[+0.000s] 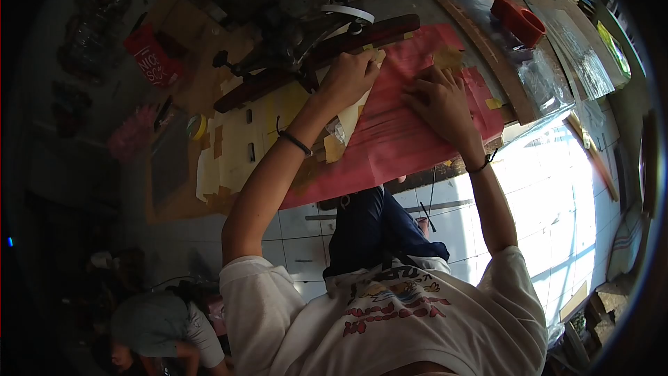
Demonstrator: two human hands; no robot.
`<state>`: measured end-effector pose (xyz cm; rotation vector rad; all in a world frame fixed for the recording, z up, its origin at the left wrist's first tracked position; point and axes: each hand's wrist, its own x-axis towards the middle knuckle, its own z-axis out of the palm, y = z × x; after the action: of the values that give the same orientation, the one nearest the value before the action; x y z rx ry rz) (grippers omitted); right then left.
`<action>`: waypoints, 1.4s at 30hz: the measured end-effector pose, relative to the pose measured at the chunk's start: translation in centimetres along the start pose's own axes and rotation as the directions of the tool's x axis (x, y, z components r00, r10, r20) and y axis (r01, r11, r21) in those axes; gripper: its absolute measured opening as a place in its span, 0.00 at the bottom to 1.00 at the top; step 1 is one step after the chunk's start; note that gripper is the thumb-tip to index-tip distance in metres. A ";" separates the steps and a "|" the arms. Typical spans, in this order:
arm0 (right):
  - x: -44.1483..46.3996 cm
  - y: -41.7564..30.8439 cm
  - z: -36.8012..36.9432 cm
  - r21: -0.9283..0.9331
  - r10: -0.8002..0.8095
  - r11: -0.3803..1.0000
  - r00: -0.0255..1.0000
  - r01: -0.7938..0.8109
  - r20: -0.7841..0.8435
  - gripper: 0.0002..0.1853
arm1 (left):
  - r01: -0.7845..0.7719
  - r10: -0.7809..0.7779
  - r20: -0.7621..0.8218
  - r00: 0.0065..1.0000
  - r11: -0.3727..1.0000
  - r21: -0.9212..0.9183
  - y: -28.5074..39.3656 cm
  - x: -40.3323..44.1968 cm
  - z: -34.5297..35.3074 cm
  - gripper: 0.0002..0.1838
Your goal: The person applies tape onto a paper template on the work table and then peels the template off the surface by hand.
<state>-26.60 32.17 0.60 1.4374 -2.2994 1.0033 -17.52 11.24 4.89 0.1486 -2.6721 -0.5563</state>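
A person in a white shirt (410, 320) works over a red sheet (396, 132), spread on a table (170, 212) beside a dark machine (278, 45). The left hand (353, 75), fingers curled, is at the sheet's machine-side edge; whether they grip anything, I cannot tell. The right hand (445, 103) lies on the sheet, fingers bent and apart, tips near yellow tape (449, 59). At lower left, another person (156, 327) bends low.

sheet (393, 136) on table (424, 178) | machine (278, 38) left-behind sheet | box (154, 59) left of machine
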 end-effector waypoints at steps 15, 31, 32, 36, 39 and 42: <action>-0.1 -0.1 -0.1 -0.006 0.007 1.000 1.000 -0.007 0.005 0.13 | 0.114 -0.136 -0.171 0.976 0.985 -0.133 -1.8 -1.6 1.5 0.08; 0.3 0.0 -0.1 -0.050 -0.034 0.998 0.996 0.038 0.078 0.12 | 0.078 -0.072 -0.053 0.996 0.991 0.112 1.1 -1.4 1.5 0.17; 0.6 0.7 -0.1 -0.028 -0.073 0.997 0.989 0.077 0.125 0.12 | 0.082 -0.078 -0.041 0.996 0.989 0.121 1.3 -1.3 1.4 0.17; 5.0 2.0 -1.6 -0.102 -0.110 0.981 0.901 0.167 0.420 0.14 | 0.096 -0.082 -0.076 0.994 0.977 0.191 1.7 -1.3 1.9 0.17; 8.7 3.2 -0.2 -0.175 0.007 0.982 0.911 0.072 0.412 0.15 | 0.063 -0.048 -0.073 0.996 0.974 0.219 1.5 -1.0 2.2 0.17; 9.6 3.0 0.5 -0.080 0.012 0.997 0.934 0.018 0.357 0.15 | 0.079 -0.071 -0.043 0.997 0.977 0.198 0.5 -0.2 2.3 0.16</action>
<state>-33.78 26.00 4.10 1.7066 -2.5487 0.6786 -18.29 12.59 3.13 0.3147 -2.6923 -0.3031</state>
